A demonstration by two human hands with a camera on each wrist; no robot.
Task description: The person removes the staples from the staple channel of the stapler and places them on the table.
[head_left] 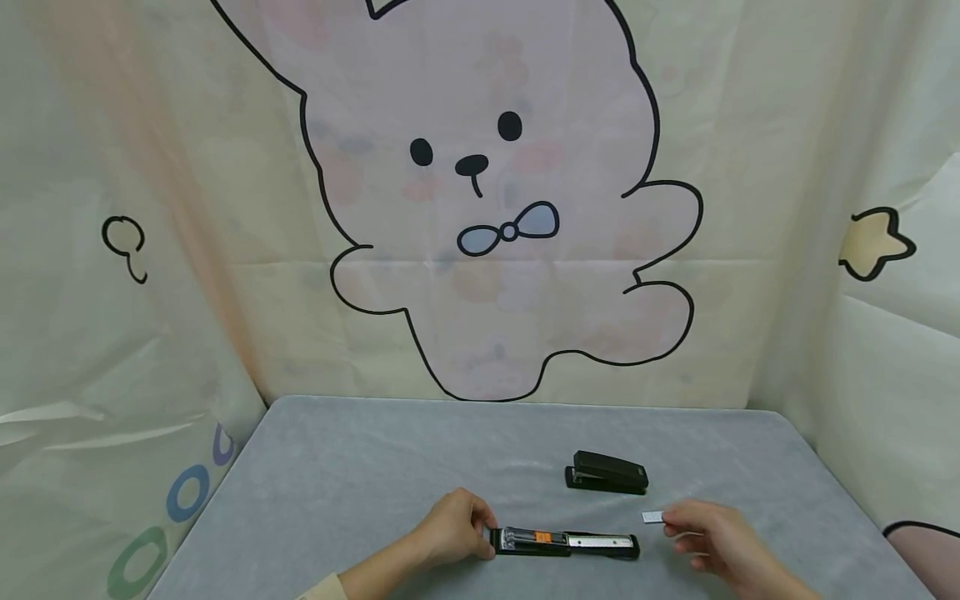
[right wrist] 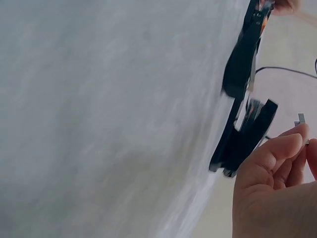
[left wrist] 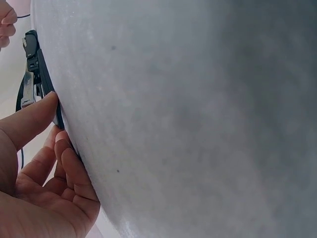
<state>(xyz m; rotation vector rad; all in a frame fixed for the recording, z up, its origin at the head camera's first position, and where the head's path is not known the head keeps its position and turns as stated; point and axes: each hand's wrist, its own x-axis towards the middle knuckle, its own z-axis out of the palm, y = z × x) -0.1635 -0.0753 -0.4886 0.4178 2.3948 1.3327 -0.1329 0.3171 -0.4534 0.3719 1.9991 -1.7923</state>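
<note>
A black stapler (head_left: 558,550) lies swung wide open on the cloth, its metal staple channel and an orange label facing up. At its left end, my left hand (head_left: 454,527) pinches it; in the left wrist view the thumb (left wrist: 34,119) and fingers sit on either side of the stapler's end (left wrist: 60,119). Beyond its right end, my right hand (head_left: 708,533) holds a short strip of staples (head_left: 652,517) between thumb and fingertips, the other fingers curled below. The right wrist view shows the staple strip (right wrist: 301,118) jutting past the fingertips.
A second black stapler (head_left: 609,475), folded together, stands behind the opened one. Grey cloth covers the table (head_left: 360,467). A curtain (head_left: 285,350) printed with a cartoon animal hangs behind, with more printed sheets at both sides.
</note>
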